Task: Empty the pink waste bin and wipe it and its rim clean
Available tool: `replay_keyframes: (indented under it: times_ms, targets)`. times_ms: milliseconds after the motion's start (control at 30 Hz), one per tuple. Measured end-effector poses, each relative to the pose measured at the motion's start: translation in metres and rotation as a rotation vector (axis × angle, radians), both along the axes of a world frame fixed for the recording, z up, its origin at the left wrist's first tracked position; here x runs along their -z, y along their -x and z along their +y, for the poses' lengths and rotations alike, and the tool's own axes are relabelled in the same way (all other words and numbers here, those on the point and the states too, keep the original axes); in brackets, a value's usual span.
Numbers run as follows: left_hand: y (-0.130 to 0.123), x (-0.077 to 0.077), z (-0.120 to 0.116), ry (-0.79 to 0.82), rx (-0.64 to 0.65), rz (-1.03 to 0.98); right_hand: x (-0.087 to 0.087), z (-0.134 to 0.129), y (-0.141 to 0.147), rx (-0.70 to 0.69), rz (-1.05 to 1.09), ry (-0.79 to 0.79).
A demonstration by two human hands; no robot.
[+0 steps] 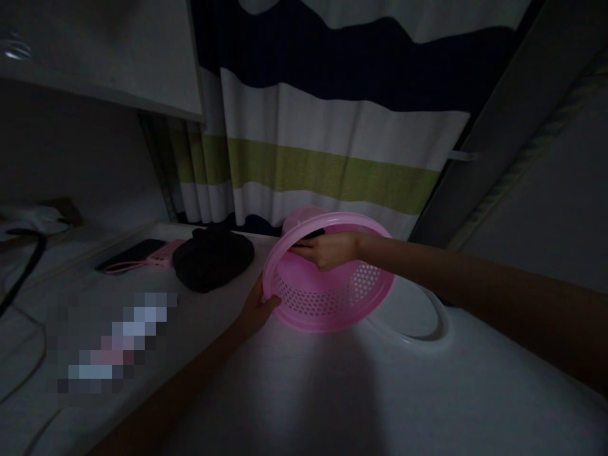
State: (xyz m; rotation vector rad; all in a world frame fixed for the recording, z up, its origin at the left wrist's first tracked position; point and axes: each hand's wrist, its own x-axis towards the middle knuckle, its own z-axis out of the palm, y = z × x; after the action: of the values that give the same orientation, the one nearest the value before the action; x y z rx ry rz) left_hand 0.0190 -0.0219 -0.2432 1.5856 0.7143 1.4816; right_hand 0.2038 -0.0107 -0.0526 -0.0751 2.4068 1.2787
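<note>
A pink plastic basket (pixel 323 320) with rows of holes in its wall is tipped over the white surface, its opening facing me. My left hand (pixel 259 310) grips its rim at the left, thumb on the near side. Reaching inside the basket, my right hand (pixel 332 250) has its fingers closed around a thin dark object (pixel 313 234). Only slivers of that object show, and its kind is unclear. Under the basket's right side lies a white round rim (pixel 434 339), partly hidden.
Left of the basket, a black pouch (pixel 213 256) sits beside a pink strapped item (pixel 164 253) and a flat dark item (pixel 137 250). A blurred patch (pixel 118 345) covers something nearer. Behind hangs a striped curtain (pixel 332 164). A white cabinet (pixel 109 57) overhangs the upper left.
</note>
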Motion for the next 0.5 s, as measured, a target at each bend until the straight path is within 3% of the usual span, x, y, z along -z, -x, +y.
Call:
replay_keyframes:
  times_ms: [133,500]
  targets:
    - [0.001,0.001,0.001,-0.020,-0.007,0.042,0.006,0.002,0.014,-0.122,-0.092,-0.036]
    - [0.001,0.000,0.001,-0.024,-0.020,0.038,0.011,0.003,0.018,-0.135,-0.101,-0.057]
